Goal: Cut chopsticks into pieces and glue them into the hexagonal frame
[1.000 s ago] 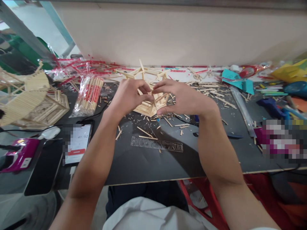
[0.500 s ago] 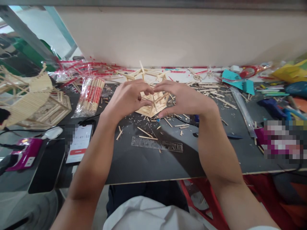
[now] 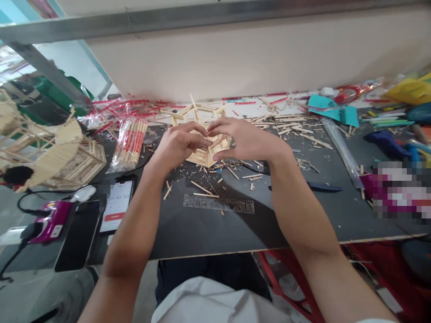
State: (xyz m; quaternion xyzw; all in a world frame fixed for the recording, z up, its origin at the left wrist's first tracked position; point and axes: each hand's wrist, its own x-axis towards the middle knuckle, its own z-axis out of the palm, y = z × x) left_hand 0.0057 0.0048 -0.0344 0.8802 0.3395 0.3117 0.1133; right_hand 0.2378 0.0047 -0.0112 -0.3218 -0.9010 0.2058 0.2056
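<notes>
A small frame model (image 3: pixel 208 160) built of pale wooden sticks stands on the dark tabletop, partly hidden by both hands. At its left, my left hand (image 3: pixel 178 142) is closed, thumb and index finger pinched at a thin wooden stick (image 3: pixel 220 140) over the model. My right hand (image 3: pixel 251 140) curls round the model's right side, its fingertips near the left hand's fingers and its thumb low at the model's front. Its grip is partly hidden by the angle. Nearer me lies a clear plastic ruler (image 3: pixel 218 204) with cut stick pieces (image 3: pixel 202 187) beside it.
At left are a larger stick model (image 3: pixel 70 157), a bagged stick bundle (image 3: pixel 129 143), two phones (image 3: pixel 116 206) (image 3: pixel 76 237) and a purple power strip (image 3: pixel 55 220). Loose sticks (image 3: pixel 296 125) are scattered behind. A dark-blue knife (image 3: pixel 325 187) and clear plastic sleeve (image 3: pixel 341 152) lie right.
The view has shifted slightly, so the table items appear moved to the right at left. My left thumb and index finger have closed together, and my right fingers have drawn nearer to them.
</notes>
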